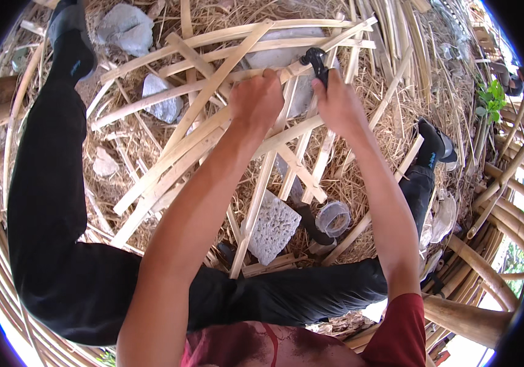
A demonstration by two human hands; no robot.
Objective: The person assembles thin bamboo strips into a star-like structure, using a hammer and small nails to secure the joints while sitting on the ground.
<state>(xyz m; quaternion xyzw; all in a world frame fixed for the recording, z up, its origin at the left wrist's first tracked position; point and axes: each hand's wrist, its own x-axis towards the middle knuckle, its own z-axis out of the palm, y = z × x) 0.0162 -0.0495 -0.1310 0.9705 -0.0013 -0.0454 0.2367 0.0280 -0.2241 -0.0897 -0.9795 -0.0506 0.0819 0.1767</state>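
My left hand (256, 98) is closed round a pale split-bamboo strip (210, 116) among several crossed strips. Just right of it, my right hand (340, 105) grips a black tool with a hammer-like head (316, 60). The tool's head rests at or just above the strips near my left fingers; whether it touches them I cannot tell. Under the strips lie pale flat stones (302, 95). A knife with a dark handle (311, 223) lies partly hidden below the crossed strips, nearer to me. Next to it is a pitted whitish block (274, 227).
A clear plastic cup (333, 219) sits beside the knife handle. Grey rocks (125, 29) and straw-like shavings (124, 137) cover the ground. My black-trousered legs (48, 183) spread either side. Bamboo poles (470, 318) and a green plant (490, 101) stand at the right.
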